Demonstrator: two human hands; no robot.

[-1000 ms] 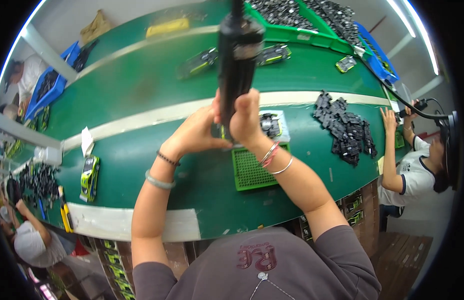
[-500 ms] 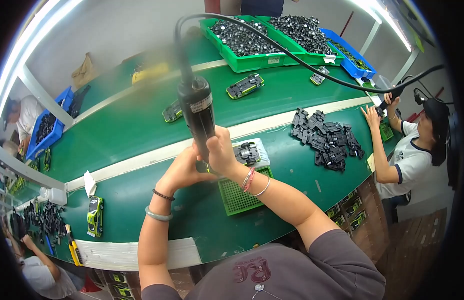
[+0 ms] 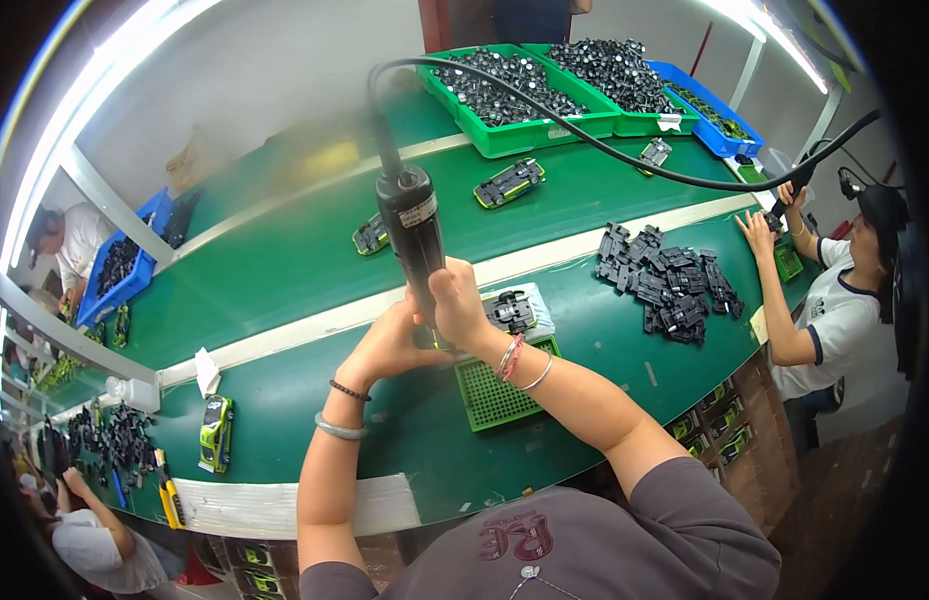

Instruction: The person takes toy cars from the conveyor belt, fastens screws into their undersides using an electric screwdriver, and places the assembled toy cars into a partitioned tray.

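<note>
My right hand (image 3: 459, 308) is wrapped around a black corded electric screwdriver (image 3: 413, 228), held nearly upright with its cable rising from the top. Below it, my left hand (image 3: 393, 350) is closed at the screwdriver's lower end, its thumb pointing right. A lime-green sliver shows between the hands, but the fingers hide what it belongs to. Just right of my right hand, an upturned toy car (image 3: 512, 312) with a black underside rests on a white pad (image 3: 541, 312). A green perforated basket (image 3: 475, 405) sits partly beneath my right wrist.
Black chassis parts (image 3: 675, 285) are heaped at right, near a co-worker (image 3: 845, 270). Green bins (image 3: 500, 147) of small parts and a blue bin (image 3: 735, 148) stand at the back. Upturned toy cars (image 3: 510, 183) lie across the white divider. A green toy car (image 3: 216, 433) and yellow cutter (image 3: 168, 490) are left.
The whole view has shifted, so the bench and my hands appear slightly farther right and lower. Both hands keep their hold around the screwdriver and its lower end.
</note>
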